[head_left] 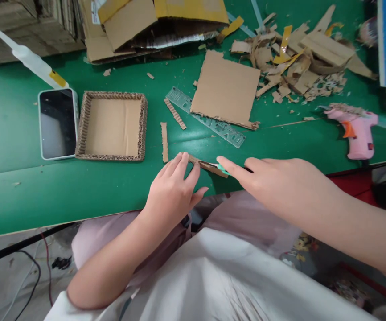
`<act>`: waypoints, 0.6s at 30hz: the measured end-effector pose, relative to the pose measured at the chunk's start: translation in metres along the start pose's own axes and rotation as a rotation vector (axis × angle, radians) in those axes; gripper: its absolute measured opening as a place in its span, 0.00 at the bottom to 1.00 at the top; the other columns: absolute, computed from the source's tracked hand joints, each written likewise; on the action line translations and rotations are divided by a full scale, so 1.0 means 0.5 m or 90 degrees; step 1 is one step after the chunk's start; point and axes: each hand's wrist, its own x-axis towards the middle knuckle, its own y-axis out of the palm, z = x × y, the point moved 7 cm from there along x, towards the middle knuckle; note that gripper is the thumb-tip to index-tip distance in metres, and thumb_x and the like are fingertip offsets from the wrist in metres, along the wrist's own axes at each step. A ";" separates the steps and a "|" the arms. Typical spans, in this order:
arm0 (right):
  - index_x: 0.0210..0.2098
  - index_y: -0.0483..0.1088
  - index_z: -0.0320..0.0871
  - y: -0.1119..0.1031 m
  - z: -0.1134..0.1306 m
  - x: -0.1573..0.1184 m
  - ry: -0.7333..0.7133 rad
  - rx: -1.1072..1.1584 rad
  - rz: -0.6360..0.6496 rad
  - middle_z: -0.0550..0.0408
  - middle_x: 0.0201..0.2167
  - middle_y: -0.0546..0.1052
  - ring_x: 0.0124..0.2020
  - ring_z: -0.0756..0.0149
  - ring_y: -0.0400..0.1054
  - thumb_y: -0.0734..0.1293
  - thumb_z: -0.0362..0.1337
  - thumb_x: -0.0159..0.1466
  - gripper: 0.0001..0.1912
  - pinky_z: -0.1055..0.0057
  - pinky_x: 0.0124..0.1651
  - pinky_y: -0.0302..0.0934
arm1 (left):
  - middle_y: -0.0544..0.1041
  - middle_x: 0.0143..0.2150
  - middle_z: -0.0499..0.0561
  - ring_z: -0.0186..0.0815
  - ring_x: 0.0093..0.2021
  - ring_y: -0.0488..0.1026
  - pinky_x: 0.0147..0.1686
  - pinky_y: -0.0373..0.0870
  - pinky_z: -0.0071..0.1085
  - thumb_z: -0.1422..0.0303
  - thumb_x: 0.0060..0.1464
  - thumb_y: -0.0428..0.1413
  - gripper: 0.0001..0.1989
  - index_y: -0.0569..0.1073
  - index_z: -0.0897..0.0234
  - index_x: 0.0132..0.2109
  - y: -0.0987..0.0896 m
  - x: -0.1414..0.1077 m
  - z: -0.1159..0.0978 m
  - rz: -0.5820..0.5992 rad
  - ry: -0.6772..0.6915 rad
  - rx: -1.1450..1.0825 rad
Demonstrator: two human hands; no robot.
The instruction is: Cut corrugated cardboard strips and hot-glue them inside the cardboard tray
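Observation:
My left hand [176, 185] presses its fingertips on the left end of a narrow cardboard strip [218, 171] near the table's front edge. Its fingers are stretched out and the thumb stands apart. In my right hand [263, 176] is a craft knife [223, 169] with a green body, mostly hidden by the fingers. The index finger lies along its top, and the blade meets the strip. Beyond my left hand lie two small corrugated strips, one upright [164, 141] and one slanted [175, 114]. A clear ruler [228, 133] sits partly under a square cardboard sheet [228, 89].
A shallow cardboard tray [144, 129] stands at left beside a phone [58, 122] and a white pointed bottle [32, 62]. Cardboard scraps [300, 58] are heaped at back right. A pink glue gun [356, 133] lies at right. Folded cardboard [129, 26] is at the back.

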 end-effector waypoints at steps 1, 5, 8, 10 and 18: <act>0.61 0.55 0.42 0.001 -0.001 -0.001 -0.002 0.001 0.005 0.56 0.20 0.68 0.18 0.72 0.58 0.55 0.21 0.54 0.34 0.73 0.22 0.32 | 0.69 0.54 0.69 0.51 0.55 0.67 0.51 0.69 0.44 0.62 0.54 0.53 0.21 0.70 0.72 0.51 0.000 0.000 0.000 0.002 0.001 -0.002; 0.61 0.55 0.43 0.003 -0.003 -0.001 0.012 0.004 0.020 0.56 0.21 0.68 0.18 0.72 0.58 0.55 0.22 0.55 0.35 0.73 0.22 0.33 | 0.69 0.54 0.70 0.51 0.55 0.67 0.52 0.69 0.42 0.61 0.54 0.54 0.23 0.70 0.73 0.51 0.000 0.000 0.001 0.000 0.007 -0.003; 0.61 0.55 0.44 0.003 0.002 0.001 0.025 -0.001 0.026 0.56 0.21 0.68 0.19 0.72 0.59 0.56 0.22 0.55 0.35 0.73 0.22 0.34 | 0.69 0.54 0.70 0.52 0.55 0.67 0.51 0.69 0.43 0.61 0.53 0.54 0.22 0.70 0.72 0.51 0.000 0.000 0.001 0.003 0.006 -0.002; 0.61 0.55 0.44 0.002 0.007 0.003 0.022 -0.008 0.032 0.55 0.21 0.68 0.20 0.71 0.60 0.56 0.21 0.54 0.36 0.73 0.21 0.34 | 0.69 0.54 0.70 0.52 0.56 0.67 0.51 0.69 0.43 0.61 0.53 0.55 0.22 0.70 0.71 0.50 0.001 0.000 0.001 0.012 0.003 -0.003; 0.61 0.55 0.44 0.002 0.005 -0.007 0.020 -0.010 0.030 0.55 0.21 0.69 0.21 0.70 0.61 0.54 0.20 0.53 0.37 0.73 0.21 0.35 | 0.69 0.55 0.68 0.51 0.56 0.66 0.51 0.69 0.44 0.63 0.53 0.55 0.20 0.70 0.70 0.50 0.002 -0.001 0.001 0.012 -0.004 -0.007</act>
